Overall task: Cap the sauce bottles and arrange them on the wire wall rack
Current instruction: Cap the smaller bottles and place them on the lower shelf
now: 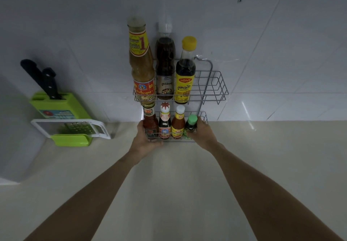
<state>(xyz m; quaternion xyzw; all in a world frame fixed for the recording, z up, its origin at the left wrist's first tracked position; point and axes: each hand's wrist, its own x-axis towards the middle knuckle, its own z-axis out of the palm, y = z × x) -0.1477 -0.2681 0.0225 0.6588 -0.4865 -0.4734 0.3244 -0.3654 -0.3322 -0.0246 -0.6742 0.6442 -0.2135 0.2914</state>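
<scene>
A two-tier wire wall rack (216,88) hangs on the white tiled wall. Its upper shelf holds three capped bottles: a tall yellow-brown sauce bottle (141,66), a dark bottle with a white cap (164,66) and a dark yellow-capped bottle (185,71). On the lower shelf stand a red sauce bottle (150,122), a dark white-capped bottle (164,123), an orange sauce bottle (178,123) and a small green-capped bottle (191,124). My left hand (145,143) wraps the red sauce bottle at the left end. My right hand (203,133) grips the small green-capped bottle at the right end.
A green knife block (56,105) with two black-handled knives stands at the left by the wall. A white-framed grater (75,128) with a green tray lies in front of it. The beige countertop (178,184) stretches below the rack. The upper shelf's right part holds nothing.
</scene>
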